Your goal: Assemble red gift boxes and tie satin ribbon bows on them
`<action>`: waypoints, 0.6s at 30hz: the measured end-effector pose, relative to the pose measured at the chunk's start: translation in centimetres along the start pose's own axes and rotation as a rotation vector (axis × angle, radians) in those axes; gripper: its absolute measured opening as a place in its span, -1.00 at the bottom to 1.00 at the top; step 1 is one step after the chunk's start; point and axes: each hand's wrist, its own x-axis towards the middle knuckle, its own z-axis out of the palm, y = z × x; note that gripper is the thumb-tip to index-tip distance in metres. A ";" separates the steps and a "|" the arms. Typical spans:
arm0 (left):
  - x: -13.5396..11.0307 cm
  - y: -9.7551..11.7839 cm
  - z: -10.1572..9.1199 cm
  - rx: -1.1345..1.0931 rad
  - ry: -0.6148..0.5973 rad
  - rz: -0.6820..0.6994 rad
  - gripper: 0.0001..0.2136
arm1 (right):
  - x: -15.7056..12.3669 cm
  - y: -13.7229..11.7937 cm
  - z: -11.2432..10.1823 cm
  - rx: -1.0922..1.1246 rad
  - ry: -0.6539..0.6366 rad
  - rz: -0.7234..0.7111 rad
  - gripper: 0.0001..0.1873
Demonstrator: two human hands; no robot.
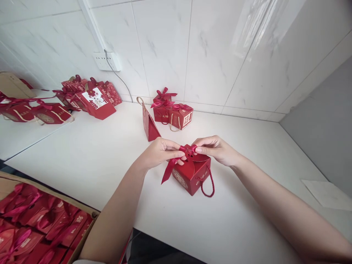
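Note:
A small red gift box (192, 176) with a red cord handle stands on the white table (110, 161) in front of me. A red ribbon (172, 167) crosses its top and one tail hangs down its left side. My left hand (161, 152) pinches the ribbon at the left of the box's top. My right hand (217, 148) pinches the ribbon's other end at the top, fingertips meeting those of my left hand.
Two finished red boxes with bows (173, 112) and a flat folded red box (150, 126) stand behind. More red boxes (90, 97) lie at the back left. A cardboard carton (35, 227) of red flat packs sits at the lower left. A white sheet (327, 194) lies right.

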 end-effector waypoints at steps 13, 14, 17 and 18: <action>-0.2 0.2 1.0 0.058 -0.011 0.009 -0.73 | 0.2 1.5 1.1 -0.170 0.054 -0.126 -0.82; -0.1 0.3 1.1 0.053 -0.012 0.008 -0.73 | 0.2 1.5 1.1 -0.180 0.041 -0.124 -0.81; 0.0 0.4 1.4 0.064 -0.010 0.009 -0.76 | 0.1 1.2 1.0 -0.229 -0.006 -0.112 -0.79; 0.0 0.4 1.4 0.072 -0.011 0.008 -0.77 | 0.1 1.0 1.0 -0.260 -0.019 -0.110 -0.78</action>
